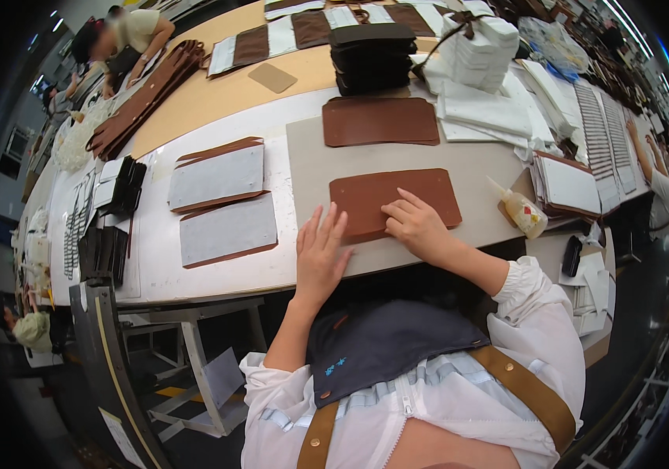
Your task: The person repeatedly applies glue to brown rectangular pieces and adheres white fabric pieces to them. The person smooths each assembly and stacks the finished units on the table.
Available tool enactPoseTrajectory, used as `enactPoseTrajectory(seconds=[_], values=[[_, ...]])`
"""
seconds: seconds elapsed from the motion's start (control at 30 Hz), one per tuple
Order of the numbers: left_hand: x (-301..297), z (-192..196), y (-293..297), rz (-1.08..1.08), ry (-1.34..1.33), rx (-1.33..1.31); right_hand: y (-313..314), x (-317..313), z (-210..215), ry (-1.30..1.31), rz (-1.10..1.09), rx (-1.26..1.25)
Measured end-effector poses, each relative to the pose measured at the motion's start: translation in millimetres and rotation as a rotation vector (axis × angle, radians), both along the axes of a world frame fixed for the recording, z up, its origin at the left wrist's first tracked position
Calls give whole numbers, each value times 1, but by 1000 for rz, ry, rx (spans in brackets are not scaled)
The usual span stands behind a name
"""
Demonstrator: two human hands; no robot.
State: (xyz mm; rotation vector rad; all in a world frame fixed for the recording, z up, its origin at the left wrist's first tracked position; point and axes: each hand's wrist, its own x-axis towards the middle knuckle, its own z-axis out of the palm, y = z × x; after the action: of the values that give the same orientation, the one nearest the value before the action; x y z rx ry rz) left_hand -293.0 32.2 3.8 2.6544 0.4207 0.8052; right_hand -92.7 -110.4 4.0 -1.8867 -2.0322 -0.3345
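Observation:
A flat brown leather-like panel point(365, 191) with rounded corners lies in front of me, seemingly on top of a small stack. My left hand point(319, 254) is beside its left edge, fingers stretched upward and holding nothing. On the panel's near part rests my right hand point(419, 225), its fingers apart and partly bent, with nothing gripped. Beyond it lies a second brown stack point(379, 123). To the left are two piles of brown pieces, each topped by a pale grey sheet, one farther point(219, 178) and one nearer point(229, 228).
A squeeze bottle point(525, 215) with a pointed nozzle lies at the right. Black stacked pieces point(372, 59) and white bundles point(479, 55) stand at the back. Black pieces point(104, 252) sit far left, beside the table's front edge. Other people work around the room.

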Motion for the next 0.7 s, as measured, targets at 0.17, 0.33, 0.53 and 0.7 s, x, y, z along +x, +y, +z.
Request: enactPoseTrajectory(seconds=[0.17,0.33,0.53,0.7], values=[[13,-33,5,-229,125,3,-54,7,16,306,-327,179],[11,-32,-2,-219,133,26,-171,75,-11,85,-1107,404],[5,-23,-10,-255,257,-31,-218,98,-37,475,-1145,412],[0,-9,-17,-269,459,79,-223,100,-55,784,-1140,506]])
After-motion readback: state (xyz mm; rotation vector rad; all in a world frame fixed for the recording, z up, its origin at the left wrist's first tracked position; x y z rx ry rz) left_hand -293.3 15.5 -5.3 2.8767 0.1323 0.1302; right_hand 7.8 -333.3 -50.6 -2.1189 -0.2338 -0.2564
